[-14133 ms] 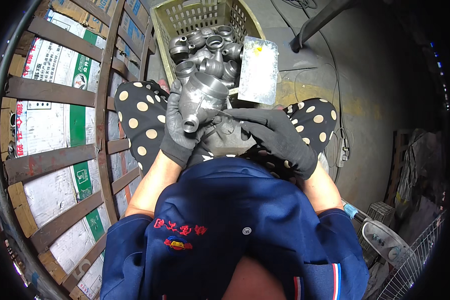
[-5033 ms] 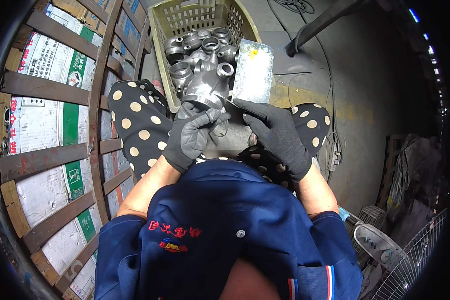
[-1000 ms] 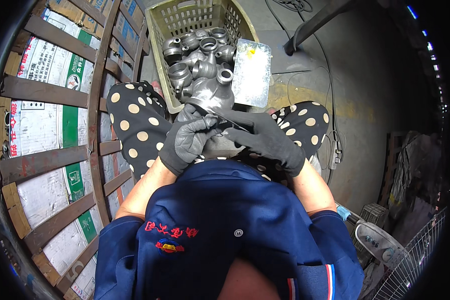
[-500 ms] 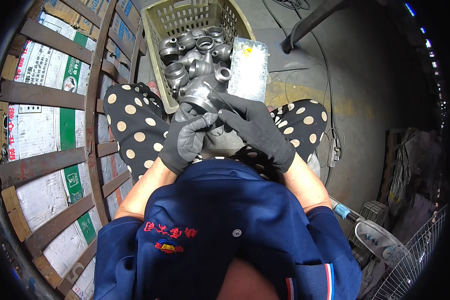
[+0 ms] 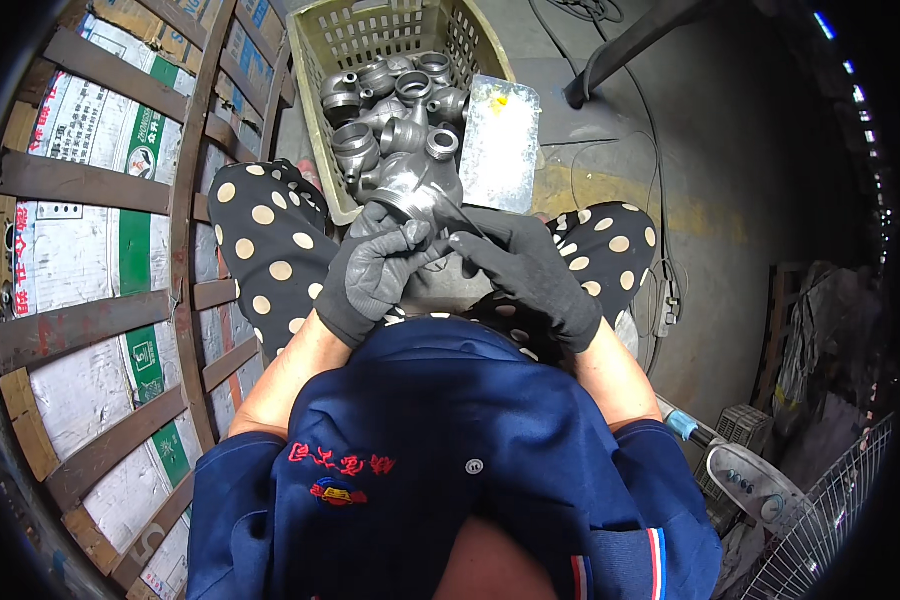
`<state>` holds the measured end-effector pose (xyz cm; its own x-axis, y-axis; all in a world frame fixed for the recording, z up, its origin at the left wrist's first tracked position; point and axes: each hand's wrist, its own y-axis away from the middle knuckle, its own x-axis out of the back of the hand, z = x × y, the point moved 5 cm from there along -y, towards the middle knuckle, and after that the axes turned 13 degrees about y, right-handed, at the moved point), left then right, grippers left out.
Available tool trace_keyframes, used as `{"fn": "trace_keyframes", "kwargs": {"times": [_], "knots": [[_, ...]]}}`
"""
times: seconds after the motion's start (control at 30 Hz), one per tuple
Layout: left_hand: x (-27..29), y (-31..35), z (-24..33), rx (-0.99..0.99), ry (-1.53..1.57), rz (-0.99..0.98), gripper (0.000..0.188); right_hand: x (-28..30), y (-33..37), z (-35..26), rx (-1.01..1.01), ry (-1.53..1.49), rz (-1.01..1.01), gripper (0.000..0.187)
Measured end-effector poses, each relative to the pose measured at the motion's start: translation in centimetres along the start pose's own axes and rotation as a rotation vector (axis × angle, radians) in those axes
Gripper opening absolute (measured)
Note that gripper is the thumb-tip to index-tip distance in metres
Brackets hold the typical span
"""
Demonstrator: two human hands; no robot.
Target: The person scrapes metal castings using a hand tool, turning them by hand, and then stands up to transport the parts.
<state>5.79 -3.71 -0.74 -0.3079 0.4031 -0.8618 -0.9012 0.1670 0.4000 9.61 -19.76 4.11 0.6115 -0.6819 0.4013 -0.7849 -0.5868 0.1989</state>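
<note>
A grey metal pipe fitting [image 5: 423, 184] with a round threaded near end and a short side neck rests at the near rim of the crate, over my lap. My left hand [image 5: 375, 268], in a grey glove, is closed on its near end. My right hand [image 5: 522, 272], gloved too, is closed on a thin dark bar-shaped tool [image 5: 460, 215] that lies against the fitting's right side. The fingers hide much of the tool, so its exact kind does not show. The fingertips of both hands nearly meet below the fitting.
An olive plastic crate [image 5: 304, 108] ahead of me holds several similar fittings [image 5: 355, 146]. A pale flat panel [image 5: 500, 150] leans at its right side. Caged cartons [image 5: 80, 240] stand close on my left. Cables [image 5: 653, 150] run over the floor; a fan [image 5: 820, 520] stands at lower right.
The fitting has turned slightly, its side neck shifting left. My right hand and the tool have moved a little right and down; the left hand has barely moved.
</note>
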Motion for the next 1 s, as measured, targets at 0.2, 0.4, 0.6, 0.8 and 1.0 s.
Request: {"fn": "trace_keyframes", "kwargs": {"times": [0.2,0.4,0.6,0.8,1.0], "knots": [[-0.1,-0.5,0.1,-0.015,0.121,-0.124,0.043,1.9,2.3,-1.8,0.120,0.236,0.316,0.042],[-0.4,0.3,0.2,-0.183,-0.211,-0.108,0.030,1.4,2.5,-1.9,0.093,0.336,0.157,0.043],[-0.7,0.5,0.3,-0.158,-0.248,-0.156,0.035,1.0,2.0,-1.6,0.099,0.227,0.162,0.038],[0.8,0.3,0.0,-0.221,-0.092,-0.086,0.027,1.2,1.7,-2.1,0.111,0.274,0.146,0.037],[-1.7,1.7,0.9,-0.805,-1.400,-0.486,0.029,1.4,1.3,-1.7,0.153,0.292,0.130,0.037]]}}
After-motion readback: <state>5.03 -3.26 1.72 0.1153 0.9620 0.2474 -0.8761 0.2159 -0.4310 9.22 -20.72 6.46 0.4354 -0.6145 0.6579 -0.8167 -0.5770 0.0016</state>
